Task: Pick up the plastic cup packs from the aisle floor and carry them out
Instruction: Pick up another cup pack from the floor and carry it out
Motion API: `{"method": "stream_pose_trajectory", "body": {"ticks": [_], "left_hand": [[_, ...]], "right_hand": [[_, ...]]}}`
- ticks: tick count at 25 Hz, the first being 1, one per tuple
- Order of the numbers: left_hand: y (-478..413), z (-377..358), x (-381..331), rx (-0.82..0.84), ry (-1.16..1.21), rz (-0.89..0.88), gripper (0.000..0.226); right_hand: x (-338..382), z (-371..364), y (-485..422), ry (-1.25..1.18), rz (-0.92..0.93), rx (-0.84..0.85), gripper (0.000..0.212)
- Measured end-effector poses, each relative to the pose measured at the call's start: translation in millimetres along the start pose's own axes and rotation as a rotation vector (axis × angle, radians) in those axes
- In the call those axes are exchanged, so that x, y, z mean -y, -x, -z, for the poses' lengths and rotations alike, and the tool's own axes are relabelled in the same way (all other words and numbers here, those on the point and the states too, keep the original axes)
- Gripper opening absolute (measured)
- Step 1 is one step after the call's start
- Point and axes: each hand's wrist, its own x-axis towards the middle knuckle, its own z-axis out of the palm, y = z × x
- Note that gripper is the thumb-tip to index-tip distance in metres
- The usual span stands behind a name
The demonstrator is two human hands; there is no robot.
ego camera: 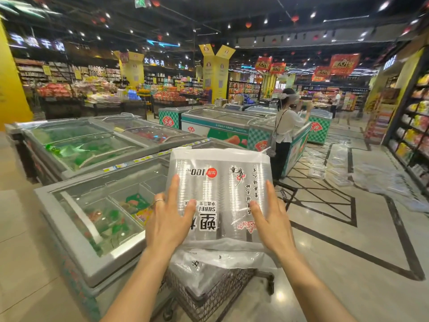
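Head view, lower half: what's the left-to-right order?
Order: chest freezer → left hand → cup pack → right hand → loose packs on the floor → stocked shelf.

A cup pack (220,194) lies between the left hand (167,219) and the right hand (271,219), above a wire cart (216,296) that holds another pack (209,266). Chest freezers (69,240) stand to the left. Ahead on the right, more packs (336,163) lie on the floor beside the shelves (413,135).

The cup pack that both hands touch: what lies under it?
Under the cup pack a second pack lies in a wire cart. That pack covers the cart's inside, so anything deeper cannot be seen.
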Motion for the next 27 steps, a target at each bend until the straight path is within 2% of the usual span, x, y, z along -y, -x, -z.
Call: {"method": "stream_pose_trajectory", "body": {"ticks": [4,13,20,27], "left_hand": [[-68,-39,6,-0.003,-0.005,0.034,0.071],[-124,-104,50,-0.009,-0.025,0.188,0.071],[-157,-176,81,-0.066,-0.052,0.419,0.079],[-177,-286,110,-0.074,-0.070,0.680,0.084]], "right_hand": [[-17,-37,-80,-0.009,0.037,0.053,0.069],[-57,-132,-182,-0.037,0.135,0.257,0.070],[-107,-224,-266,-0.024,0.253,0.538,0.074],[-184,-323,-340,-0.041,0.237,0.850,0.073]]}}
